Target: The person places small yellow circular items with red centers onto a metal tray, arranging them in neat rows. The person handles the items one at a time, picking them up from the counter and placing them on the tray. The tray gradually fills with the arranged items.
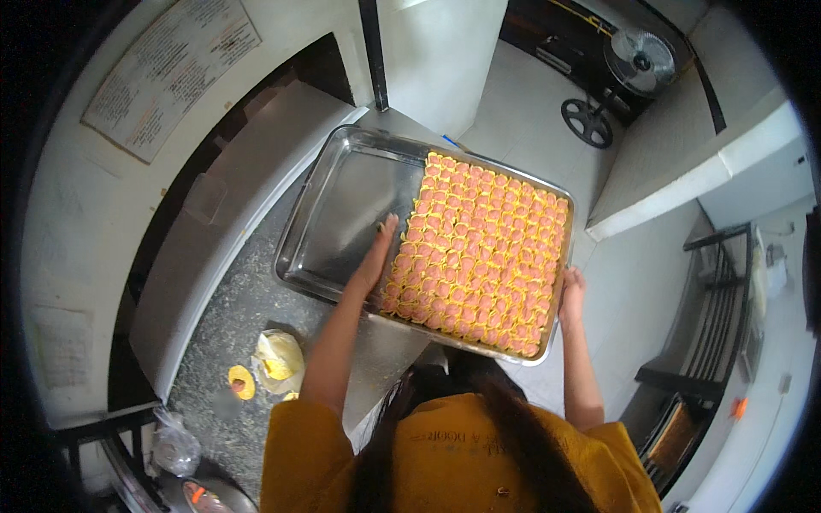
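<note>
A large metal tray (346, 192) lies at a slant in front of me, partly over the counter. Its right part holds tight rows of open-topped dumplings (479, 248), pink filling in yellow wrappers, while bare metal shows on the left. My left hand (376, 256) reaches over the near rim into the tray, fingers stretched out along the left edge of the dumplings. At the tray's right rim, my right hand (572, 295) is closed around the edge, its fingertips partly hidden.
On the grey counter (231, 299) are an opened bag of yellow wrappers (279, 359), a loose wrapper (242, 382) with a small lump on it, and a clear plastic bag (176, 445). A fan (640, 61) stands far right. A dark rack (705, 325) is at right.
</note>
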Motion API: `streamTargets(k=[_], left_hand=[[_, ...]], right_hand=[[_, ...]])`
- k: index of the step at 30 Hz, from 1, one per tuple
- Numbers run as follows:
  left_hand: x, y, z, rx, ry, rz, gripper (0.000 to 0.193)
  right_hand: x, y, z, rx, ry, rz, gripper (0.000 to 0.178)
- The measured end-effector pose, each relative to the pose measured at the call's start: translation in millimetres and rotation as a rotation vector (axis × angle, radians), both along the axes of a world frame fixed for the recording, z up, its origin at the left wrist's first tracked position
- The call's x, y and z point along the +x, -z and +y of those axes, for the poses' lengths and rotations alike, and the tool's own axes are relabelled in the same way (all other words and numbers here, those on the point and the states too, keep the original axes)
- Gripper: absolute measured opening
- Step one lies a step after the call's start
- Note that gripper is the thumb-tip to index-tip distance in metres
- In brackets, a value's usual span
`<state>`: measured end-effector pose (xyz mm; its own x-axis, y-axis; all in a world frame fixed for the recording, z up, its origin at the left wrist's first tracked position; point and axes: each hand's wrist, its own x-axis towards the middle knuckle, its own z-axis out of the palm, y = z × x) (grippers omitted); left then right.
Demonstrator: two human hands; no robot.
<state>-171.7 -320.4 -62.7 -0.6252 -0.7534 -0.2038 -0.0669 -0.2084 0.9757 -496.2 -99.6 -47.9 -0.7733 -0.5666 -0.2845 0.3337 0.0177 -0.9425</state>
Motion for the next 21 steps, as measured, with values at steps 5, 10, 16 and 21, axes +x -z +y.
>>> streamTargets(k=[5,10,16,21], left_hand=[[14.2,-16.2,32.6,-0.321,-0.057,-0.302,0.062],[82.1,-15.6,17.8,-0.894,-0.227,-0.752,0.053],[130.4,-15.3,57.8,-1.146,-0.206,-1.101,0.052],[138.0,-2.9,85.4,-1.186,-0.265,-1.108,0.055]], right_hand=[[-23.6,16.4,9.1,0.132,-0.143,0.099,0.01],[-75.4,52.1,-7.4,0.192,-0.203,0.318,0.016],[-117.1,51.1,-35.9,0.216,-0.254,0.378,0.021],[-97.6,37.5,10.9,0.302,-0.377,0.308,0.025]])
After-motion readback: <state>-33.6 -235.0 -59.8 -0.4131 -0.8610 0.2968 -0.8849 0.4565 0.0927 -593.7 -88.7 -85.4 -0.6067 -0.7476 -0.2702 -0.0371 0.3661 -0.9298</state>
